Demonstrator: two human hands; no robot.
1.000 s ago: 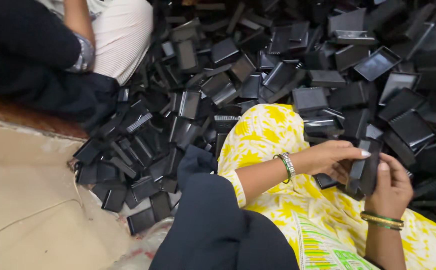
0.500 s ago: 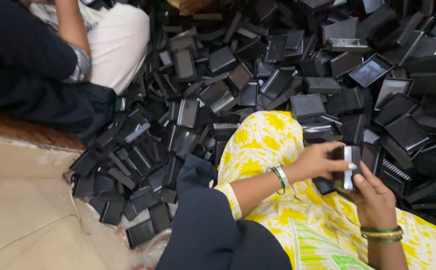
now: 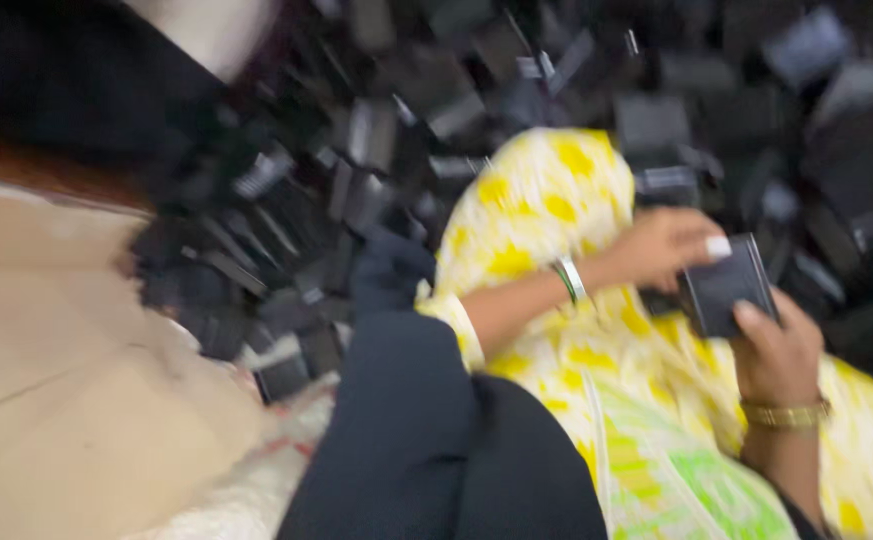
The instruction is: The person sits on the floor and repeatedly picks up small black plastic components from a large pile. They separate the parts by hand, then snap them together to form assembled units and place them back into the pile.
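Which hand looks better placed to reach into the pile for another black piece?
Probably the left hand: it only touches the black case from above, nearer the pile, while the right hand supports it from below.

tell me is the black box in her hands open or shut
Cannot tell. The small black box, held between the left hand and right hand, is too motion-blurred to show a lid gap.

Both hands (image 3: 727,300) gripping black case (image 3: 725,290), blurred pile (image 3: 377,170)
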